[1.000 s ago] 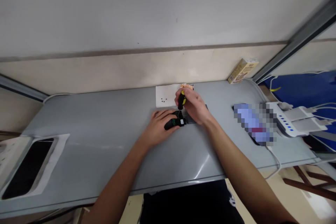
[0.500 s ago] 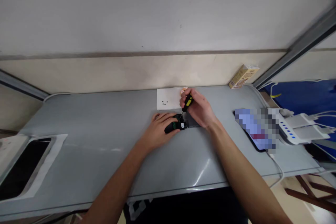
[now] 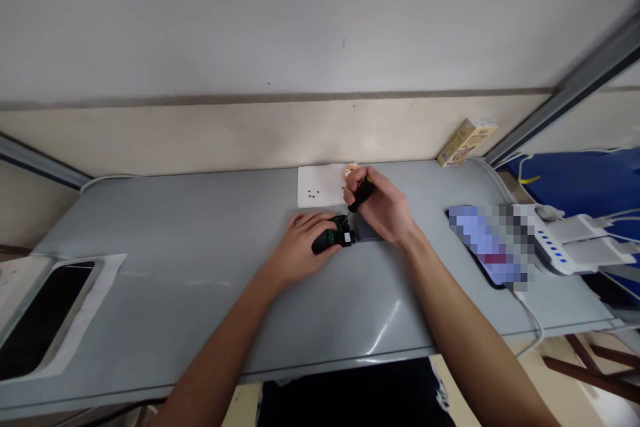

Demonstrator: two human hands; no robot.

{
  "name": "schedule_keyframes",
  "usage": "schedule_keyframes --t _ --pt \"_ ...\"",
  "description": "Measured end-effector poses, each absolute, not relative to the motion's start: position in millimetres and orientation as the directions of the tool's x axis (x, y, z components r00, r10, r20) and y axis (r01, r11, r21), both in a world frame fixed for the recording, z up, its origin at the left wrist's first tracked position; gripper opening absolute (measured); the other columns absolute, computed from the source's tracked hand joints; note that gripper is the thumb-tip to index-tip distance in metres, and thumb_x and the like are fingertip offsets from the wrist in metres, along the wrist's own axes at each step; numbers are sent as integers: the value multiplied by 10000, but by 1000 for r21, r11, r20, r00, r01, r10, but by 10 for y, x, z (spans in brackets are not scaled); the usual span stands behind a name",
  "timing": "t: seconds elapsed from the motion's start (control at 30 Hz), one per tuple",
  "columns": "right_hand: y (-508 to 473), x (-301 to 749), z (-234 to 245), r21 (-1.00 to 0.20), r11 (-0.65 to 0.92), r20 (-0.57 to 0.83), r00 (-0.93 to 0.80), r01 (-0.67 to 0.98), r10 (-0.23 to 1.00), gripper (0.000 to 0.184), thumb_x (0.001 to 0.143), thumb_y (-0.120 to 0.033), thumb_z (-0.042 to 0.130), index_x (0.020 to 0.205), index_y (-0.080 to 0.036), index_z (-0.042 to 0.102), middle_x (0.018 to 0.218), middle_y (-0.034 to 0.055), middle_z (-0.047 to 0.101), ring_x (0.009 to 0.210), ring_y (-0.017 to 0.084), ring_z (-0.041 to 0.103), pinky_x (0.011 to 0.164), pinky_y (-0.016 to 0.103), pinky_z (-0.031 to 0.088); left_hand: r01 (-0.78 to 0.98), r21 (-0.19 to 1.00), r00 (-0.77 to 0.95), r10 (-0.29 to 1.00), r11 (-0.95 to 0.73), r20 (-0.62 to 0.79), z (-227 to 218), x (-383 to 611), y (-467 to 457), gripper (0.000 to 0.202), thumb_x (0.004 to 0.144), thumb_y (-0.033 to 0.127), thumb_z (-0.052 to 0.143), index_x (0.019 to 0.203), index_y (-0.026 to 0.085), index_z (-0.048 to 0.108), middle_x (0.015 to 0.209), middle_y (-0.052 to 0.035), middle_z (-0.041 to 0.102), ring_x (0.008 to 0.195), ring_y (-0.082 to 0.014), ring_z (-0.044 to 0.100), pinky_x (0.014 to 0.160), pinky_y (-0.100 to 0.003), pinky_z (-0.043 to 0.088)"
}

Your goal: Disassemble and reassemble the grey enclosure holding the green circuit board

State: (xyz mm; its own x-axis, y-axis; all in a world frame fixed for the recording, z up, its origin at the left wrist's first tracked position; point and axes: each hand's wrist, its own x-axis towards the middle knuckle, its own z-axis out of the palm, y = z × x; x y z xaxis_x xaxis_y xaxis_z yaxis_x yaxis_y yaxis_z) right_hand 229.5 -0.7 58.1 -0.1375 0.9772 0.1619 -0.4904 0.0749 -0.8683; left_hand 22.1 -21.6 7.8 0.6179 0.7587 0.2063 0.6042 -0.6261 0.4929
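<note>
My left hand [image 3: 303, 245] is closed around a small black electronic device [image 3: 321, 243] with an exposed green circuit board and a white label, pressing it on the table. In my right hand [image 3: 383, 203] is a screwdriver with a black handle [image 3: 361, 193]. Its thin shaft slants down and left, the tip meeting the device near its right end; the exact contact point is too small to see. Under my right hand lies a dark flat piece [image 3: 369, 230], partly hidden. Just behind, several tiny dark screws [image 3: 313, 194] rest on a white sheet of paper [image 3: 327, 180].
At the right are a phone [image 3: 483, 247] with a cable and a white power strip [image 3: 545, 240] holding plugs. A small carton [image 3: 465, 142] stands against the wall [image 3: 240, 137]. A dark-screened device [image 3: 47, 313] lies on white paper at the left of the grey table [image 3: 190, 233].
The screwdriver handle has turned in my right hand, its yellow patch no longer showing. My left hand and the device stay in place; the view has shifted slightly.
</note>
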Motion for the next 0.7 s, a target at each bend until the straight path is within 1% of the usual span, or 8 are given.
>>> schedule_keyframes --t 0.1,0.17,0.23,0.33,0.43,0.53,0.6,0.7 --pt "-26 2288 543 -875 103 198 -155 -474 968 414 863 -601 701 800 -222 547 938 15 584 735 130 604 676 298 492 593 485 629 746 -642 218 91 216 -217 217 958 350 656 1164 283 646 1423 -34 631 1315 -257 563 1136 -480 346" --pt "-25 2264 511 -907 133 199 -130 -399 971 431 888 -611 669 800 -226 497 830 -10 580 637 118 601 605 282 457 585 482 638 737 -652 223 93 209 -213 217 968 350 643 1174 283 650 1424 -34 631 1312 -254 564 1127 -477 353" --pt "-11 2230 494 -935 173 198 -51 -310 979 429 906 -611 647 805 -235 465 672 -54 500 536 107 551 552 268 415 586 473 643 733 -658 223 88 202 -208 229 975 351 636 1196 289 645 1433 -32 623 1307 -252 566 1122 -478 356" --pt "17 2187 510 -921 169 182 -4 -352 983 435 938 -681 530 886 -249 543 609 -66 405 512 116 479 546 278 406 593 456 649 729 -663 216 75 192 -203 251 981 348 632 1229 310 632 1440 -17 616 1307 -247 564 1116 -474 361" --pt "25 2190 545 -873 79 130 -74 -481 989 475 983 -662 421 1036 -253 657 666 -23 447 591 143 478 595 302 431 597 445 656 726 -667 208 74 188 -205 244 986 344 625 1228 318 627 1451 -8 606 1316 -243 556 1114 -468 365" --pt "7 2239 551 -871 71 136 -100 -486 986 352 948 -576 572 930 -239 671 824 16 532 741 153 549 703 308 464 598 437 657 723 -671 212 80 190 -207 229 982 336 629 1209 305 629 1448 -16 607 1317 -246 554 1118 -468 363" --pt "-5 2276 535 -884 81 154 -123 -460 980 347 905 -571 653 837 -235 594 887 14 549 773 154 576 731 314 467 596 439 655 723 -672 219 81 193 -206 230 980 341 631 1206 296 631 1429 -22 619 1300 -247 564 1116 -466 365" --pt "1 2305 497 -946 143 159 -34 -292 987 418 891 -586 671 786 -238 465 753 -27 502 664 137 521 667 298 428 591 449 652 725 -670 223 78 197 -205 241 980 355 635 1212 290 638 1411 -29 631 1278 -248 581 1105 -462 375"
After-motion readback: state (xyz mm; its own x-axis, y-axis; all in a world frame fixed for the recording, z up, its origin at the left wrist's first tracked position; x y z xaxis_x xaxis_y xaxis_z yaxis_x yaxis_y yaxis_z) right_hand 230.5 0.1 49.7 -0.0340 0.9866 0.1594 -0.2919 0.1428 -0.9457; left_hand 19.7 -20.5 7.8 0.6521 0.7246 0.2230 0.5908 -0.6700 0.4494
